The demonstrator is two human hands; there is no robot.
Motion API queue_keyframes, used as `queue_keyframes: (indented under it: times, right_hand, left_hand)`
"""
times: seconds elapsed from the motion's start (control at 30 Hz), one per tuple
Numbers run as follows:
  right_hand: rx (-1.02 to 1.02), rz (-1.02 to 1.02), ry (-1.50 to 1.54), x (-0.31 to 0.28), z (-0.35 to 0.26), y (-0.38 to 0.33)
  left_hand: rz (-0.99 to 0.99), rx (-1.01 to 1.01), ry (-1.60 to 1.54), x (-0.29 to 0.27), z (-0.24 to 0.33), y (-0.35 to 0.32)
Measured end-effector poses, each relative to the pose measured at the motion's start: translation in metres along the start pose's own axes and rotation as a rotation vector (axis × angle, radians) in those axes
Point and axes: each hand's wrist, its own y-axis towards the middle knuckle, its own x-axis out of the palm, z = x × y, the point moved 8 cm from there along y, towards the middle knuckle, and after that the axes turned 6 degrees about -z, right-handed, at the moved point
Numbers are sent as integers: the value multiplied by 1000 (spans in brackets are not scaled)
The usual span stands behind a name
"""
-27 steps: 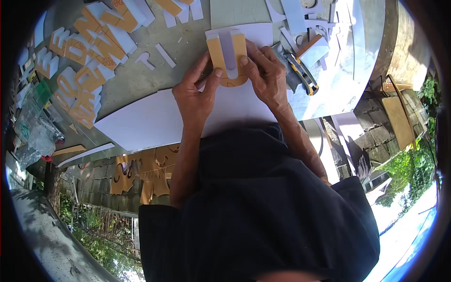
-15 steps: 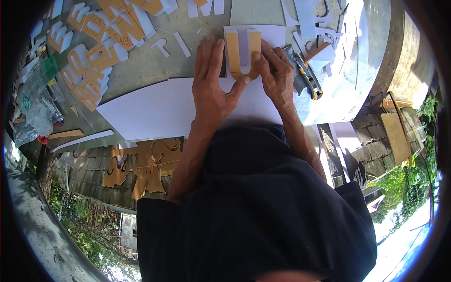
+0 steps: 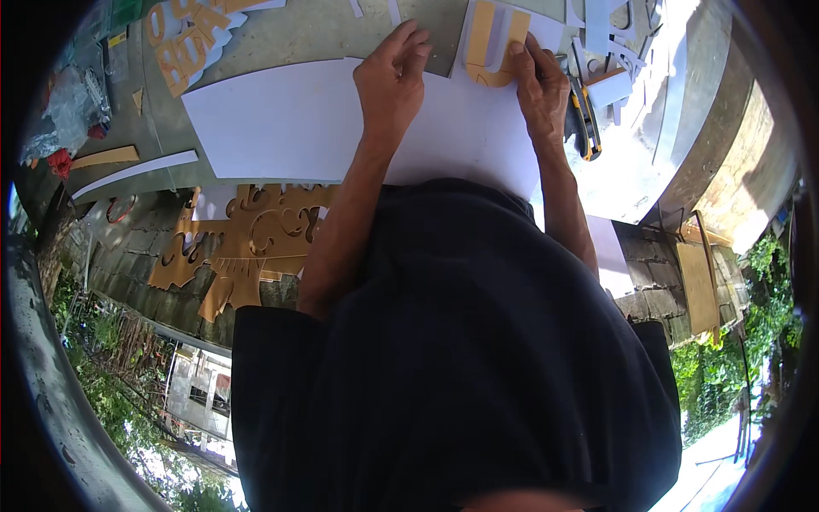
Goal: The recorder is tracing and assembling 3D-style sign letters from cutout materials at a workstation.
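Note:
A tan-faced letter U point(image 3: 483, 72) lies flat on a piece of white sheet at the far side of the table. My right hand point(image 3: 543, 92) grips its right arm, thumb on top and fingers along the outer edge. To the left, my left hand point(image 3: 392, 81) is lifted over the large white sheet point(image 3: 281, 115), away from the letter. Its fingers are loosely bent and slightly apart, and nothing shows in them. Just right of my right hand lies a yellow-and-black utility knife point(image 3: 585, 124).
Several cut tan-and-white letters point(image 3: 192, 43) lie at the far left, near clear plastic bags point(image 3: 72, 107). White offcuts point(image 3: 601, 38) and a tan-topped block point(image 3: 607, 87) are at the far right. Below the table edge are brown scrollwork cut-outs point(image 3: 243, 239).
My left hand has come off the letter U and risen away to the left. My right hand keeps its hold on the letter. The whole view has shifted.

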Motion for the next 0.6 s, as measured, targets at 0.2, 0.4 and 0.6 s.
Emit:
queue_keyframes:
  times: [0.2, 0.4, 0.6]
  right_hand:
    - [119, -32, 66, 2, 18, 1]
    - [146, -65, 133, 5, 3, -1]
    - [172, -74, 187, 3, 0, -3]
  left_hand:
    - [-244, -144, -211, 15, -13, 12]
    - [-232, 83, -58, 24, -15, 34]
    - [-265, 76, -17, 33, 1, 31]
